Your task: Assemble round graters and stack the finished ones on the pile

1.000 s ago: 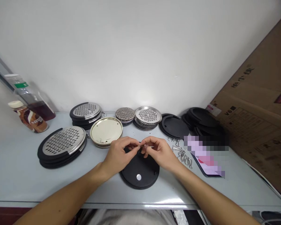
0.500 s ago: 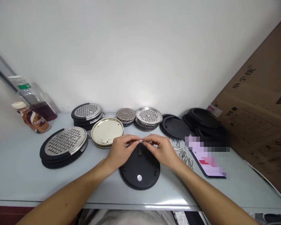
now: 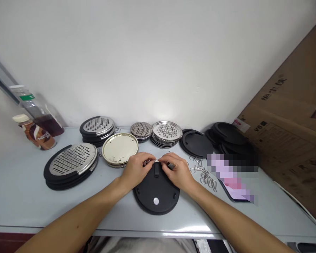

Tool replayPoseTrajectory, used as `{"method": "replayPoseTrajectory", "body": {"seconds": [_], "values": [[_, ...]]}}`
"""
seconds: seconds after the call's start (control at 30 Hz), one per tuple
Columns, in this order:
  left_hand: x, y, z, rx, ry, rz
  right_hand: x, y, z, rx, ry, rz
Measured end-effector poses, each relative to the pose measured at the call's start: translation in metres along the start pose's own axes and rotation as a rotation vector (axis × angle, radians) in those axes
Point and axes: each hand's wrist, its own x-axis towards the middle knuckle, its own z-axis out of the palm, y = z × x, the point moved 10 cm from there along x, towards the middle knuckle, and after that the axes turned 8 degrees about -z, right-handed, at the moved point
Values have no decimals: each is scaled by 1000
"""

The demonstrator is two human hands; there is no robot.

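Note:
A round black plastic disc (image 3: 156,191) with a small strap tab (image 3: 156,169) at its top and a white dot near the bottom lies in front of me. At the disc's far edge, my left hand (image 3: 135,171) pinches one end of a small metal clip (image 3: 156,161) between thumb and fingertips. From the other side my right hand (image 3: 179,173) pinches it too. Fingers cover most of the clip, so its exact shape is hidden. To the right of my right hand lies a loose pile of wire snap hooks with rings (image 3: 206,177).
Stacks of black-rimmed perforated metal discs (image 3: 73,160) stand at the left, by pale gold lids (image 3: 119,148). Steel perforated discs (image 3: 167,131) and black discs (image 3: 197,143) line the wall. A phone (image 3: 238,195), a cardboard box (image 3: 292,140) and bottles (image 3: 35,131) flank the table.
My hands have lowered slightly toward the disc's top edge, still pinching the metal clip. The fingers of my right hand have curled a little more. Everything else stays in place.

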Motion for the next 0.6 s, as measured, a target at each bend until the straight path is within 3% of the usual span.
{"method": "replayPoseTrajectory", "body": {"seconds": [0.6], "values": [[-1,2,0,50,12,21,0,3,6,-4,-26,10]]}}
